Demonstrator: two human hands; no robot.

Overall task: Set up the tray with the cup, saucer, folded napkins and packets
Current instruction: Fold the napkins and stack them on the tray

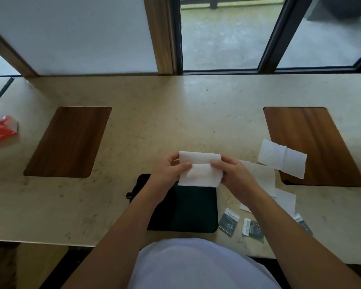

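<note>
Napkin folding is the step in hand: a white, soft paper napkin (199,170) is held up between both hands, just above the far edge of a dark, flat rectangular tray (188,211) that lies on the pale speckled stone counter (175,113). The napkin's upper part is already curled over toward the person, forming a rounded fold along the top. The left hand (171,170) pinches the napkin's left edge, thumb on the near face and fingers behind; the right hand (231,172) pinches the right edge in the same way. Both hands are closed on the paper, so the sheet spans the gap between them and touches each.

To do this well, I would judge that the two side edges should be brought level before the crease is pressed, since thin paper skews easily. Laying it flat on the counter and running a finger along the fold would likely give a sharper line than creasing in the air.

Further out, another white unfolded napkin (281,158) lies to the right, partly over a brown wooden inlay panel (317,142). More white sheets (283,200) lie beside the right forearm. Small dark packets with white print (228,221) lie just right of the tray. No cup or saucer is in view. A red wrapped packet (1,129) sits far left.
</note>
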